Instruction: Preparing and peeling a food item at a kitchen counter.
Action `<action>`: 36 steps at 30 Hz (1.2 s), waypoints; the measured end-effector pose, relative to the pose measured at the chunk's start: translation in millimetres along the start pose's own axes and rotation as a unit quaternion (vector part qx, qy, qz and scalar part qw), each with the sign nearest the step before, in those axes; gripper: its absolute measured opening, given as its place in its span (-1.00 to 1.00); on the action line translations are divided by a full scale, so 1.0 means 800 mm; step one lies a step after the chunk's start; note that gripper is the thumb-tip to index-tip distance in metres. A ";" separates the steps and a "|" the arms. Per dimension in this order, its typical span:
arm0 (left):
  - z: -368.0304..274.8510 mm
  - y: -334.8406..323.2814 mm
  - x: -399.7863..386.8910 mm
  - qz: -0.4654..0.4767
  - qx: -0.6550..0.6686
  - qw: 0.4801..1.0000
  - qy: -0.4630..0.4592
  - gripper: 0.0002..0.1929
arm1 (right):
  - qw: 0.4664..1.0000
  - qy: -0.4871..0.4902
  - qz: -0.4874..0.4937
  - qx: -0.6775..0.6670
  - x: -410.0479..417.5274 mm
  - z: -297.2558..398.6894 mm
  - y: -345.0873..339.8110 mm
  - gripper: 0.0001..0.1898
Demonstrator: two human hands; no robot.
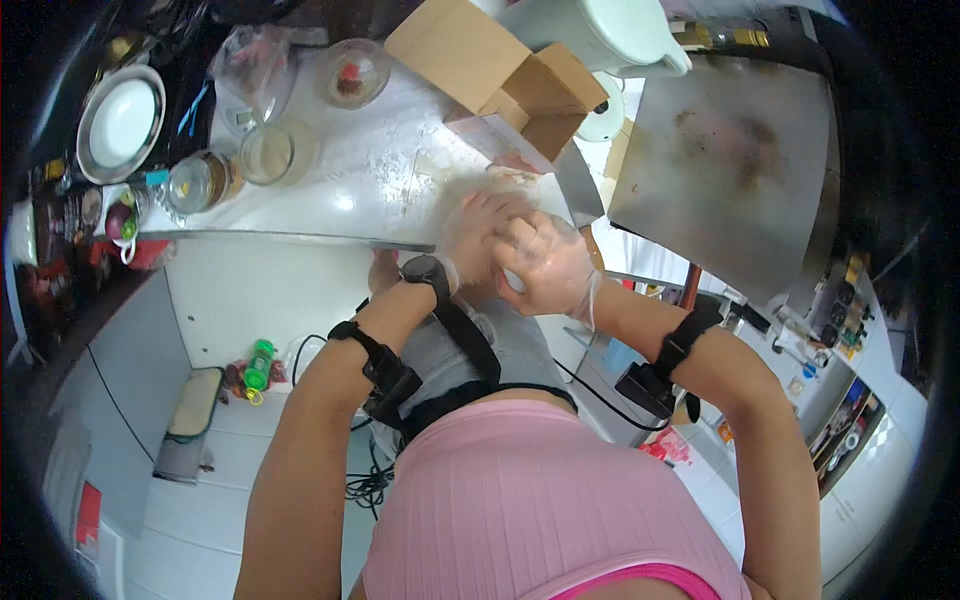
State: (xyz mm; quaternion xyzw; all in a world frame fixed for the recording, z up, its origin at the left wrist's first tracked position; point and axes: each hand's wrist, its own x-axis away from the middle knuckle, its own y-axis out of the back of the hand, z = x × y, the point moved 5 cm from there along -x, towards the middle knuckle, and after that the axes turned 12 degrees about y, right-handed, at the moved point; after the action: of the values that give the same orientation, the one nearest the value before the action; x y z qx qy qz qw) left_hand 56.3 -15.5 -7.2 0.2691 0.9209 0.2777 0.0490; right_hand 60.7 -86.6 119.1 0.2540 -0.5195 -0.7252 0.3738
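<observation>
Both my hands wear clear plastic gloves and meet in front of me at the counter's front edge. My right hand is curled, with a small whitish object partly showing under its fingers; what it is cannot be told. My left hand lies against it, blurred, its fingers around or behind the right hand's fingers. Just beyond the hands the white countertop looks wet and smeared. An open cardboard box stands past them, with a flat clear plastic package by its near side.
At the left stand a glass jar, a round clear container, a bowl with red bits and a plastic bag on a scale. A pale green lidded appliance and a stained metal sheet are at the right.
</observation>
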 end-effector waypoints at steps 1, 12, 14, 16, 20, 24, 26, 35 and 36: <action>-0.004 0.001 -0.001 0.006 -0.006 1.000 -0.008 -0.24 | 1.000 0.006 -0.011 -0.010 0.002 -0.001 0.000 -0.62; -0.087 0.102 -0.019 0.128 0.163 0.978 0.025 -0.03 | 0.999 0.003 0.013 -0.035 0.021 -0.006 -0.008 -0.57; -0.137 0.101 -0.034 0.034 0.100 0.994 -0.006 -0.36 | 0.998 -0.011 0.026 -0.054 0.022 -0.003 -0.015 -0.56; -0.148 0.077 -0.042 0.068 0.037 0.996 0.033 -0.52 | 0.997 -0.012 0.029 -0.069 0.020 -0.003 -0.022 -0.56; -0.144 0.070 -0.042 -0.033 -0.018 0.999 -0.005 -0.83 | 0.995 -0.017 0.030 -0.093 0.020 -0.001 -0.028 -0.56; -0.142 0.068 -0.041 -0.022 -0.029 0.999 -0.003 -0.81 | 0.993 -0.030 0.036 -0.111 0.027 -0.004 -0.036 -0.56; -0.139 0.066 -0.042 -0.031 -0.018 0.999 -0.014 -0.81 | 0.991 -0.033 0.038 -0.123 0.028 -0.003 -0.038 -0.56; -0.135 0.064 -0.043 -0.018 -0.007 1.000 -0.015 -0.79 | 0.987 -0.042 0.038 -0.153 0.033 -0.011 -0.044 -0.56; -0.134 0.064 -0.043 -0.013 -0.009 1.000 -0.014 -0.79 | 0.986 -0.043 0.038 -0.156 0.034 -0.011 -0.045 -0.56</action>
State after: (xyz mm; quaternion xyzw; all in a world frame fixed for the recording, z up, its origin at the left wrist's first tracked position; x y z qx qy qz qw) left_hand 83.9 -49.9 108.2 0.2606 0.9209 0.2818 0.0683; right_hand 41.3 -106.8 83.2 0.1410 -0.4250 -0.7927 0.4137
